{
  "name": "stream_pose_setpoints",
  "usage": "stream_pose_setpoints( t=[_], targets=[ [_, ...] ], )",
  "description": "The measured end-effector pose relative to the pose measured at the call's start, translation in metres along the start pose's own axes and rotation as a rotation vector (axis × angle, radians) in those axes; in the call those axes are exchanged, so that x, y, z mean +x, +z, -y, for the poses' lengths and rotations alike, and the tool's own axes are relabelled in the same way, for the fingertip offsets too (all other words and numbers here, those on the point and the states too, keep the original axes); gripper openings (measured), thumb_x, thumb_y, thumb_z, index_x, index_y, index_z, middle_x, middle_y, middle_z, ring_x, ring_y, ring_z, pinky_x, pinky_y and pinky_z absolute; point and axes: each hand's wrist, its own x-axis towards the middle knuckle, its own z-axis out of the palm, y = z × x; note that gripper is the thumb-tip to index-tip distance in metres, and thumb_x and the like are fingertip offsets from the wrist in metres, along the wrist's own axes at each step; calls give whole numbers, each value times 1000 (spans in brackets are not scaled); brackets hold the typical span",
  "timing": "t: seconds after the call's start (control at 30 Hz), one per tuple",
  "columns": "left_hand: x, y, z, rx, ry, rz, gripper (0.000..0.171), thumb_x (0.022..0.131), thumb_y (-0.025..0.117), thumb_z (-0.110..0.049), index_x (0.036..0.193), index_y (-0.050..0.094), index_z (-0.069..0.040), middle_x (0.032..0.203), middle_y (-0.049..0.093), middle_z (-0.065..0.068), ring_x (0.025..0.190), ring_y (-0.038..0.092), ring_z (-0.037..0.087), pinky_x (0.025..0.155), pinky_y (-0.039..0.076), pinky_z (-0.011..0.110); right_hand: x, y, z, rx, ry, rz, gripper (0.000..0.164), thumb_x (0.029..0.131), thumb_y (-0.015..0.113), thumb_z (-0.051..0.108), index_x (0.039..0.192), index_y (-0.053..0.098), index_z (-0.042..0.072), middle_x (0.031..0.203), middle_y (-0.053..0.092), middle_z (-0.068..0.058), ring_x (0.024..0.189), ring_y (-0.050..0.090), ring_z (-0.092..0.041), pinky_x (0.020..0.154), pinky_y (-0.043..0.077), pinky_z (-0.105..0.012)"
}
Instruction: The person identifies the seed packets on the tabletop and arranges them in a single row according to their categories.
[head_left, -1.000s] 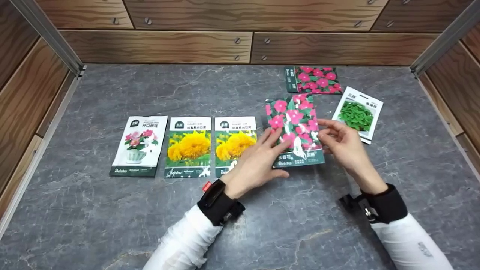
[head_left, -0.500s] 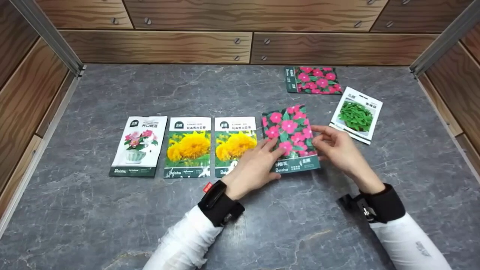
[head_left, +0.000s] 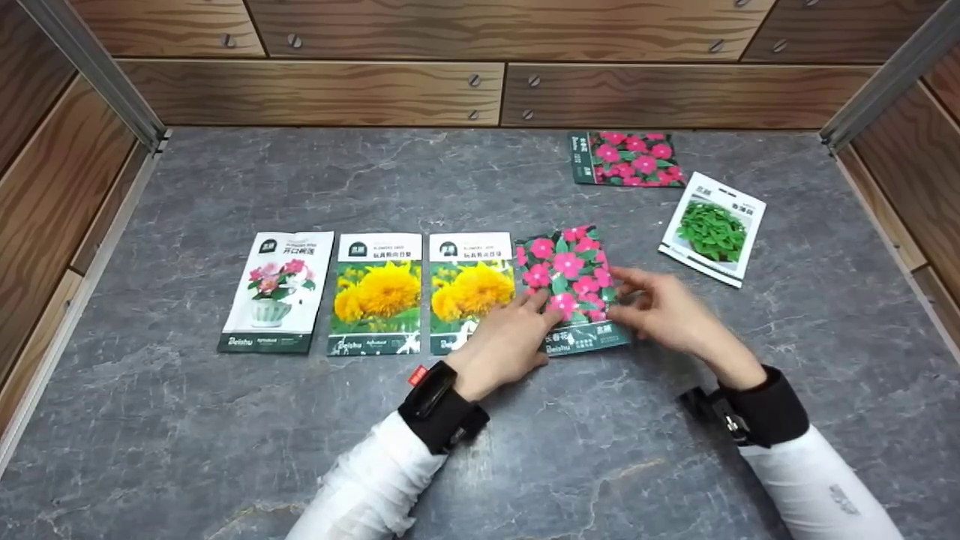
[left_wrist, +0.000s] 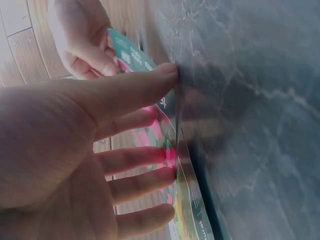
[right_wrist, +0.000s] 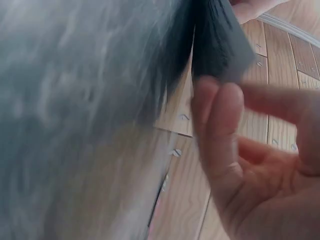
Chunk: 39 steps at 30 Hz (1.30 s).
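Note:
A seed packet with pink flowers (head_left: 568,264) lies at the right end of a row, its right side tilted up off the table in the left wrist view. My right hand (head_left: 660,311) pinches that right edge between thumb and fingers; the right wrist view shows the packet's corner (right_wrist: 220,55) at the fingertips. My left hand (head_left: 506,337) rests straight fingers on the packet's lower left, with the thumb (left_wrist: 145,87) apart near its bottom edge. Partly under the left hand is a yellow-flower seed packet (head_left: 470,285), close beside the pink one.
Another yellow-flower packet (head_left: 379,300) and a white packet with a potted flower (head_left: 277,292) continue the row leftward. Behind on the right lie a second pink-flower packet (head_left: 637,160) and a green-leaf packet (head_left: 712,229). Wood-patterned walls (head_left: 322,94) enclose the grey table (head_left: 300,442).
Both hands have brought the pink-flower packet nearer and to the left, lining it up beside the yellow-flower packet. It has come down lower toward the table. The other packets have stayed put.

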Motion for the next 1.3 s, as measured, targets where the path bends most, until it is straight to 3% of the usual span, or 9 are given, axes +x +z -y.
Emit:
stream_pose_setpoints(
  t=[0.13,0.3,0.63,1.0,1.3],
  targets=[
    [0,0,0,37,-6,14,61,100,72,-32,156,52,-20,170,39,15,159,38,34,125,43,55,-1,5,0,-186,-65,2,72,93,77,15,152,45,-12,117,71,-29,81,65,-13,67,53,-21],
    [0,2,0,66,-12,25,56,103,68,-33,156,53,-24,171,39,13,161,36,32,126,42,55,-4,9,0,-318,-94,-38,69,93,78,18,148,50,-12,102,67,-18,80,60,-17,70,47,-26],
    [-1,1,0,44,-14,20,54,105,64,-32,156,52,-22,172,35,12,162,33,32,129,37,56,-10,17,6,-516,-61,-67,64,96,75,24,148,54,-7,123,63,-22,94,62,-29,81,56,-52],
    [0,3,2,60,-19,31,55,106,62,-33,159,49,-23,174,32,10,162,33,30,130,36,56,-11,22,3,-583,-160,-89,53,99,73,21,143,61,-5,132,64,-25,120,62,-43,98,56,-61],
    [0,3,3,54,-29,27,54,107,61,-33,159,49,-22,174,30,10,163,30,30,130,36,57,-12,21,2,-602,-158,-55,55,102,69,25,147,57,-3,136,60,-23,124,59,-42,98,56,-59]
  ],
)
